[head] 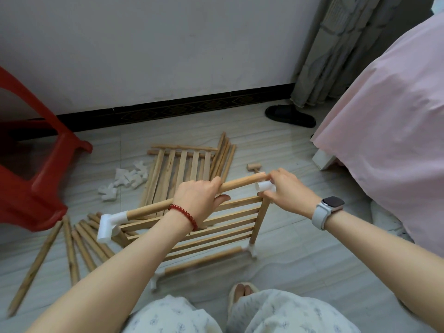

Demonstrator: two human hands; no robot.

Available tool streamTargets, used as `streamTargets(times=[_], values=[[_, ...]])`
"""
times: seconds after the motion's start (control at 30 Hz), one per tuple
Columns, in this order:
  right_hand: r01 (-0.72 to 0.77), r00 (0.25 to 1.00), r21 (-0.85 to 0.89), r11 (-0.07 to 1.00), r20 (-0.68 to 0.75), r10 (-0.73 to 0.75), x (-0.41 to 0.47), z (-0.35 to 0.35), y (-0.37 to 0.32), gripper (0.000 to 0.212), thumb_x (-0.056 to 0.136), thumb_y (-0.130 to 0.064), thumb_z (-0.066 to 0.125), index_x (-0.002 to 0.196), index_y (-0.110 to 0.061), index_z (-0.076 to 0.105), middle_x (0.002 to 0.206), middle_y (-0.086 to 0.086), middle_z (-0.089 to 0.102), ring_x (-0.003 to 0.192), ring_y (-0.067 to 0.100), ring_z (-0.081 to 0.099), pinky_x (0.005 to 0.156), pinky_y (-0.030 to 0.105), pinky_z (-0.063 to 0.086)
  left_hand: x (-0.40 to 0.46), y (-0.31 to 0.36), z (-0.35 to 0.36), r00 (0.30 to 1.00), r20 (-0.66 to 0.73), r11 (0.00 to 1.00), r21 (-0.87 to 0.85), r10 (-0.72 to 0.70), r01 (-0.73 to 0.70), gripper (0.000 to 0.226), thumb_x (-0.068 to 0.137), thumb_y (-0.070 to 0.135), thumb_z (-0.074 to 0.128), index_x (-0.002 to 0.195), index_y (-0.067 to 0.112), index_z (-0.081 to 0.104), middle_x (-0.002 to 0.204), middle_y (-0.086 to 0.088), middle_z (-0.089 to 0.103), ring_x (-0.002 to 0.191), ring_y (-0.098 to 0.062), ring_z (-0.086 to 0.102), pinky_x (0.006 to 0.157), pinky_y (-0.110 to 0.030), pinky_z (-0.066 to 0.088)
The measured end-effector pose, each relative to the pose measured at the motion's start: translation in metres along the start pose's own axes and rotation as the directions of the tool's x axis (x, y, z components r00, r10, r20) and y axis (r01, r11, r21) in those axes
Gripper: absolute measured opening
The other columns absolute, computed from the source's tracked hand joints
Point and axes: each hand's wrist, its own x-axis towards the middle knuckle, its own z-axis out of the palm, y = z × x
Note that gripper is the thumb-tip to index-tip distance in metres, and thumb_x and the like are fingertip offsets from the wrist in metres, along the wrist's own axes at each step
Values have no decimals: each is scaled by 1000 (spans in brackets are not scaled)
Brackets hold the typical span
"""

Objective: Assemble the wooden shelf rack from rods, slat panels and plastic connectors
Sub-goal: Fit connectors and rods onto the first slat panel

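The left hand point(200, 200) grips the top rod point(187, 197) of the part-built rack point(192, 231) (near, centre) while the right hand point(287, 188) pinches a white connector point(265, 186) beside the rod's bare right end, probably about to be pushed on squarely.

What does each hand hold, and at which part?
Left hand grips the rod near its middle. Right hand holds a white connector by its body, beside the rod's end.
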Motion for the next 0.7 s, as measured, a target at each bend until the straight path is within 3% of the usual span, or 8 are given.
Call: streamTargets(times=[0.1, 0.17, 0.23, 0.33, 0.5, 0.63, 0.7], values=[[-2, 1000, -298, 955, -21, -4, -6, -5, -7, 33, 93, -45, 50, 107, -16, 46, 89, 0, 54, 76, 22, 49, 63, 31, 35, -7, 3, 7, 987, -157, 1000, 23, 15, -11, 46, 94, 54, 21, 90, 17, 49, 63, 7, 49, 45, -10, 42, 42, -22, 35], [24, 997, -403, 915, -60, -53, -11, -4, -6, 38, 95, -47, 44, 113, -14, 44, 81, 1, 54, 74, 26, 53, 61, 32, 34, -11, 6, 12, 963, -266, 999, 31, 41, -34, 49, 92, 51, 28, 76, 14, 55, 50, 7, 46, 33, -8, 30, 33, -18, 25], [59, 995, -365, 929, -57, -86, -15, -3, -4, 36, 96, -43, 43, 117, -14, 43, 82, 3, 56, 73, 27, 53, 61, 32, 32, -13, 7, 18, 956, -280, 996, 52, 85, -73, 41, 83, 51, 48, 71, 13, 56, 47, 4, 47, 31, -8, 26, 32, -15, 22], [141, 987, -371, 918, -22, -160, -18, -8, 2, 32, 98, -33, 42, 124, -14, 39, 102, 7, 64, 82, 31, 56, 62, 33, 31, -12, 2, 15, 972, -217, 996, 40, 90, -83, 38, 70, 46, 72, 75, 12, 57, 51, 3, 50, 35, -8, 30, 34, -18, 25], [146, 987, -296, 944, -17, -158, -14, -7, 8, 32, 97, -25, 44, 125, -11, 38, 112, 11, 62, 94, 34, 56, 66, 35, 33, -4, 19, 1, 999, 35, 1000, 21, 19, -20, 27, 96, 40, 43, 111, 17, 43, 93, 3, 59, 69, -13, 52, 61, -24, 44], [105, 994, -99, 990, -28, -108, -12, -5, 16, 30, 97, -20, 45, 125, -13, 37, 114, 12, 60, 97, 31, 55, 75, 37, 42, 3, 34, 5, 998, 47, 998, 21, -52, 51, 16, 99, 19, 39, 114, 14, 45, 86, 1, 63, 73, -20, 61, 66, -30, 49], [128, 991, -107, 986, -13, -130, -13, -7, 20, 31, 98, -19, 45, 127, -13, 37, 115, 11, 59, 96, 29, 56, 74, 35, 43, 3, 34, 7, 997, 54, 998, 18, -56, 55, 16, 99, 17, 39, 113, 14, 46, 84, 0, 62, 70, -19, 59, 66, -29, 49]])
